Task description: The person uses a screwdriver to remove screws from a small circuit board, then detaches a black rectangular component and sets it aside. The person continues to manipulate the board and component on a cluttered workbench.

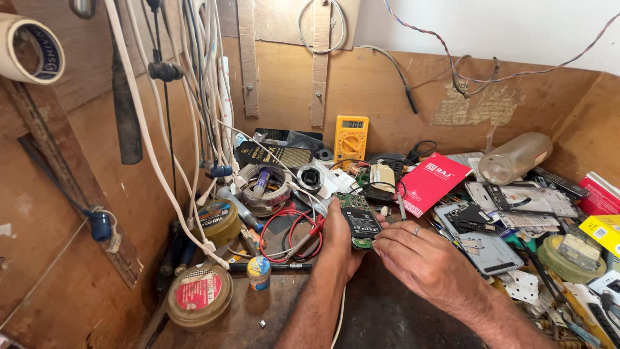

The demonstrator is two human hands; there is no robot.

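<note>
My left hand (338, 240) holds an opened phone (359, 220) with its dark circuit board facing up, just above the workbench. My right hand (425, 260), a ring on one finger, rests at the phone's lower right corner with fingertips pinched close to the board; whether a small tool or part sits between them I cannot tell. Red and black probe leads (294, 236) coil just left of my left hand.
A yellow multimeter (351, 139) leans on the back wall. Round tins (199, 296) and a small jar (259, 272) sit at left, under hanging white cables (200, 97). A red box (433, 181), clear bottle (515, 157) and piled phone parts (497, 220) fill the right.
</note>
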